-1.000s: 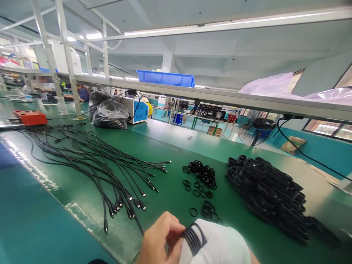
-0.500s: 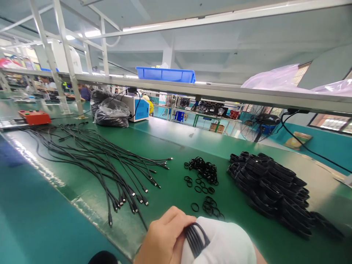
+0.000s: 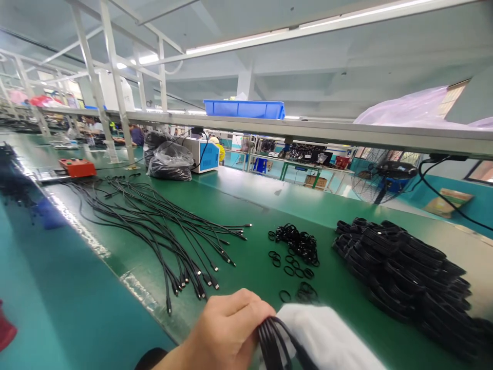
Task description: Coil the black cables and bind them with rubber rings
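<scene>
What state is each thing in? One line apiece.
Held cable: coiled
Left hand: closed on it
Right hand: white-covered, blurred; grip unclear
Loose cables: spread out, uncoiled
Cable pile: coiled, stacked
Black rings: some heaped, others scattered
Blue tray: upright on the shelf

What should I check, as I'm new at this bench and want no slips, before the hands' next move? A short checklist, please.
1. Left hand on the coiled black cable: ok, fingers closed against it.
2. Right hand grip: cannot tell, its white covering is blurred.
3. Whole coil visible: not ok, the picture's bottom edge cuts it off.
4. Small black rings in sight: ok, piled and scattered beyond the hands.
5. Loose cables untangled: not ok, many cross and overlap.
6. Stack of coils apart from the rings: ok, green tabletop shows between.
</scene>
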The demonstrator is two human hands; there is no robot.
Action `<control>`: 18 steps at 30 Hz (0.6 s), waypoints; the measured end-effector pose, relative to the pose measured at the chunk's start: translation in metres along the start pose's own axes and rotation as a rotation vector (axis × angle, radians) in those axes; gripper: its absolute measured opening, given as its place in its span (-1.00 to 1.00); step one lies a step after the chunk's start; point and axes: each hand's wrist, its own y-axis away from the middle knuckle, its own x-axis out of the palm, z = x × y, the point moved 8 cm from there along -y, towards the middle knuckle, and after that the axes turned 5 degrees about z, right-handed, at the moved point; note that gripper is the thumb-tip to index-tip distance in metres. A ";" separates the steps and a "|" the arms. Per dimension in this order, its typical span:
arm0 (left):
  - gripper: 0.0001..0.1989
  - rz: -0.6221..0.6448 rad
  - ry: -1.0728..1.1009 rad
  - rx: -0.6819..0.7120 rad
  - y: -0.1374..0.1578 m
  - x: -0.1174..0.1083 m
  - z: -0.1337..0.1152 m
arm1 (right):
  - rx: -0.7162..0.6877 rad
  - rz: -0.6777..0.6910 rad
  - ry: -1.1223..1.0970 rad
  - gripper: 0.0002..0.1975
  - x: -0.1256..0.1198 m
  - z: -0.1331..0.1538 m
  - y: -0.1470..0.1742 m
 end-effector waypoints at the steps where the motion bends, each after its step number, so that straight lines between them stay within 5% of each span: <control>1: -0.74 0.021 -0.024 -0.038 0.001 0.001 0.005 | 0.046 0.069 -0.153 -0.67 0.005 -0.005 0.000; 4: -0.71 0.156 -0.053 -0.194 0.002 0.009 0.020 | 0.295 0.438 -0.989 -0.49 0.044 -0.005 0.005; 6: -0.70 0.224 0.024 -0.257 0.001 0.014 0.026 | 0.581 0.825 -1.869 -0.25 0.074 0.032 0.019; 7: -0.69 0.239 0.077 -0.282 0.000 0.016 0.027 | 0.667 0.934 -2.139 -0.13 0.078 0.050 0.021; 13: -0.74 0.245 0.190 -0.435 0.000 0.019 0.041 | 0.965 0.913 -2.918 0.19 0.080 0.105 0.014; 16: -0.75 0.239 0.142 -0.477 0.001 0.019 0.046 | 1.149 0.904 -2.928 0.15 0.082 0.110 0.017; 18: -0.74 0.238 0.123 -0.494 0.001 0.020 0.048 | 1.132 0.929 -2.915 0.01 0.082 0.107 0.013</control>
